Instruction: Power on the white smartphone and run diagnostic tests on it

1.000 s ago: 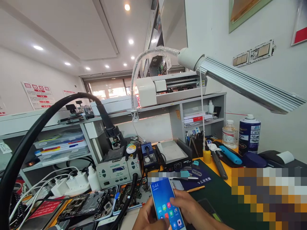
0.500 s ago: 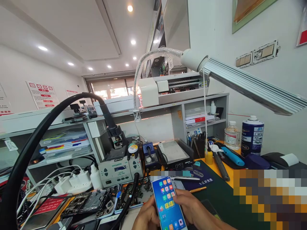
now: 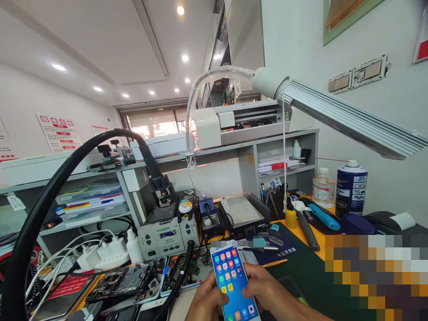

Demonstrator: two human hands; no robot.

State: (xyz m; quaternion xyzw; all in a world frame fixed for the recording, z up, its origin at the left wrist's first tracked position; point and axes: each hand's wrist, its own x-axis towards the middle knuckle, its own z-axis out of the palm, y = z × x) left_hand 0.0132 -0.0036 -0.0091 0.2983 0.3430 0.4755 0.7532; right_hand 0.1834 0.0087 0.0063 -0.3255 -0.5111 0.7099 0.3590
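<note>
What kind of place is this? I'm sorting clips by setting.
Most likely a phone repair shop: a grey hot-air soldering station, opened phones with bare circuit boards, and a lit white smartphone held in both hands.

Ceiling lights (image 3: 180, 10) are glowing overhead, grey shelves (image 3: 234, 147) are standing beyond the hands, and a white wall (image 3: 351, 125) is rising to their right, carrying switches (image 3: 359, 73).

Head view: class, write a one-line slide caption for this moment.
Both hands, left hand and right hand, hold a lit smartphone above a cluttered repair bench.
</note>
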